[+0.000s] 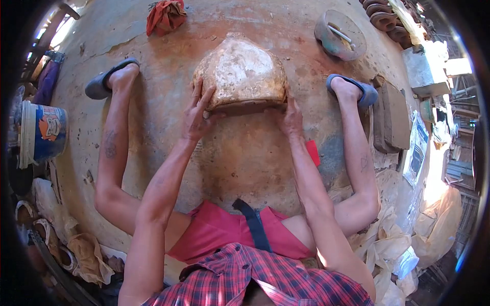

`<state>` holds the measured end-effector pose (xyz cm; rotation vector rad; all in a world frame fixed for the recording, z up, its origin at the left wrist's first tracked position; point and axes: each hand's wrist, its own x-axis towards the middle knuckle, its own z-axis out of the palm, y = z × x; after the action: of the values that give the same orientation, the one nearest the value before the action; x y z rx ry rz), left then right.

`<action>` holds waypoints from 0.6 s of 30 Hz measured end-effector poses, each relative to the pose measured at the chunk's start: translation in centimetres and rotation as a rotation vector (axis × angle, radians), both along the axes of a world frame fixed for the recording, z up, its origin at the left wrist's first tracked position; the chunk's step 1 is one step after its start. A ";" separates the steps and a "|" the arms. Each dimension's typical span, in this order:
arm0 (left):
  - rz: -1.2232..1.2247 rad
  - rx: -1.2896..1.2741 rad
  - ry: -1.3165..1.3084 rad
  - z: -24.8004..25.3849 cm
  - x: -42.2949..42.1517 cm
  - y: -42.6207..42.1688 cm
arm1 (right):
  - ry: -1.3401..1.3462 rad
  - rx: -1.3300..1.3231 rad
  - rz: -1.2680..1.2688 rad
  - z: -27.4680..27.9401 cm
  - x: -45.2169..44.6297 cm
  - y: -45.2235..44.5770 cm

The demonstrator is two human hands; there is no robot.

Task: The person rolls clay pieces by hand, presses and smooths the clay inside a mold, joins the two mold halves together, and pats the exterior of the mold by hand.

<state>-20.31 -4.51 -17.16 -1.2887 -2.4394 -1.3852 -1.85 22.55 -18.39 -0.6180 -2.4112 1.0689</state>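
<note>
A large pale, rounded block or mould point(244, 69), whitish on top with brown edges, is between my two hands in the middle of the floor. My left hand point(198, 113) grips its left side, fingers spread up along the edge and the thumb near the underside. On its right side my right hand point(290, 115) holds the lower corner, with the fingers partly hidden behind it. A darker layer shows under its near edge. Whether it touches the floor is hard to tell.
A red cloth point(166, 18) and a round basin point(340, 35) with a stick lie beyond. Brown slabs point(392, 117) stand right of my right foot. At the left is a bucket point(51, 131). A small red piece point(312, 152) lies by my right forearm.
</note>
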 end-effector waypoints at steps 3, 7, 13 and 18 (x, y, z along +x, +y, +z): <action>0.003 -0.028 -0.001 0.4 0.2 0.1 | -0.061 0.194 -0.061 0.8 0.0 0.3; 0.074 -0.098 0.080 2.1 1.3 0.7 | 0.047 0.366 0.048 3.6 -0.6 0.1; 0.069 -0.130 0.165 1.3 1.3 1.2 | -0.053 0.593 0.161 3.8 -1.6 0.1; 0.086 -0.127 0.258 2.1 1.1 1.5 | -0.084 0.682 0.113 4.6 -2.0 -0.1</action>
<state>-19.25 -3.02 -15.09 -1.2798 -2.4057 -0.9885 -3.84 22.48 -13.76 -0.2921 -2.6762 0.2059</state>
